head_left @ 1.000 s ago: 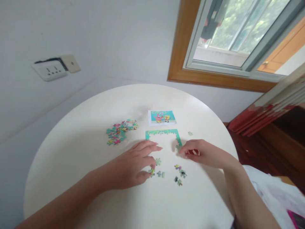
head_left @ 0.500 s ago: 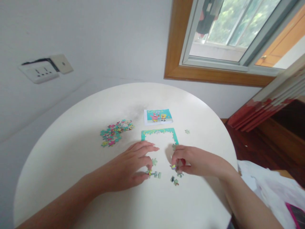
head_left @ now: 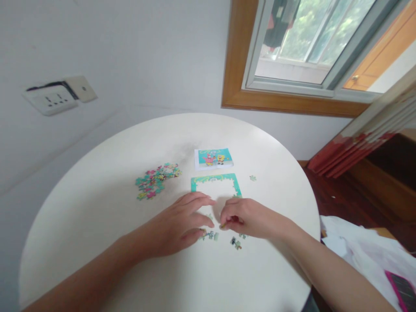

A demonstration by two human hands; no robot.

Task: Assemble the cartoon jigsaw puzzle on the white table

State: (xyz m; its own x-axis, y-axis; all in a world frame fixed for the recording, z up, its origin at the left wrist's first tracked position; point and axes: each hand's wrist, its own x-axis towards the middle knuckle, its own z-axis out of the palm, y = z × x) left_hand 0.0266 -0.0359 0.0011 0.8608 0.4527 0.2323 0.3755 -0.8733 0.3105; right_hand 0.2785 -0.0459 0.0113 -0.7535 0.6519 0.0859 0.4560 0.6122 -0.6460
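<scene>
My right hand pinches a small jigsaw piece between thumb and fingertips, a little above the table. Facing it, my left hand has its fingers spread, with the thumb touching or just beside a short row of puzzle pieces. A pale green piece lies partly behind the left fingers. Below the right hand are a few more pieces. The teal puzzle border lies flat beyond both hands, its lower part covered by them.
On the round white table, a heap of colourful puzzle pieces lies to the left. A cartoon picture card is behind the border. One loose piece sits at the right. White cloth or plastic lies beyond the table's right edge.
My right hand has moved left with the piece, closer to my left hand. The left thumb and index finger have parted slightly. The view has shifted a little.
</scene>
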